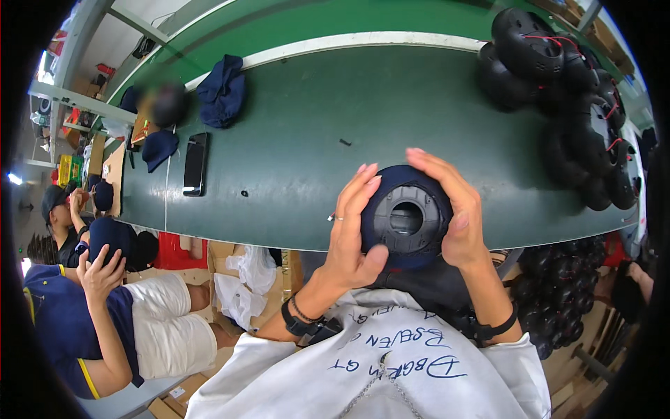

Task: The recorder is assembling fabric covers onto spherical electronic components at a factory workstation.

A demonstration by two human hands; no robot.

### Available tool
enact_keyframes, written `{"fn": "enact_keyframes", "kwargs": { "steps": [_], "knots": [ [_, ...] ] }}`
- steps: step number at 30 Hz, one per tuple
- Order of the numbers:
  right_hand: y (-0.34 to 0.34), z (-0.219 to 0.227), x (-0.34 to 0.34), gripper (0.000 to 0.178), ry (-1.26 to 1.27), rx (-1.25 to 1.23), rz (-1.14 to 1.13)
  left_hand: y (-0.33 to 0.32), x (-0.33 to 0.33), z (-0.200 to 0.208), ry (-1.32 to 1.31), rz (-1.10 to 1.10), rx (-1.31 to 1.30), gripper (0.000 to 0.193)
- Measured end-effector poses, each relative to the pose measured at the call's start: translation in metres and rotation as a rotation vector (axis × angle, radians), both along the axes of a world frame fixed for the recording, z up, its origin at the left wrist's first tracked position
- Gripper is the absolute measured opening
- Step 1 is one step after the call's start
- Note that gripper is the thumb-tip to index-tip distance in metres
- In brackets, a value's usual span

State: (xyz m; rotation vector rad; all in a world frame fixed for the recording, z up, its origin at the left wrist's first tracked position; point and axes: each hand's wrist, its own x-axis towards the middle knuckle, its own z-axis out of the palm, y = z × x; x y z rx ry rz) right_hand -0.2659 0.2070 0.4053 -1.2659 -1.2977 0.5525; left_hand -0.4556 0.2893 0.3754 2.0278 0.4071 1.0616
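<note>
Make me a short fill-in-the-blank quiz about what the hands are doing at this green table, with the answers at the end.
1. Both hands, left hand and right hand, grip a round black part covered with ____ fabric.
2. A black phone lies flat on the ____ table.
3. The pile of black round parts lies at the table's far ____ side.
Answers: navy blue; green; right

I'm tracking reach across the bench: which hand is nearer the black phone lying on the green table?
Left. The left hand grips the left side of the round black part, on the side toward the phone. The right hand grips its far side, farther away.
</note>
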Motion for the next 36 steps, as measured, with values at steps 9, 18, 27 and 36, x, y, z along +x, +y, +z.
{"fn": "enact_keyframes", "kwargs": {
  "steps": [9,18,27,36],
  "knots": [
    [-0.024,-0.019,-0.013,0.115,-0.236,0.044,-0.060,0.008,-0.011,-0.007,0.140,-0.149,0.053,0.140],
    [-0.027,-0.006,-0.013,0.116,-0.284,-0.026,-0.083,0.004,-0.014,-0.005,0.183,-0.109,-0.003,0.142],
    [-0.031,-0.003,-0.016,0.112,-0.227,-0.048,-0.100,-0.002,-0.016,0.019,0.295,-0.086,-0.099,0.134],
    [-0.034,0.002,-0.022,0.107,-0.137,-0.035,-0.067,-0.007,-0.024,0.028,0.343,-0.068,-0.021,0.129]
  ]
}}
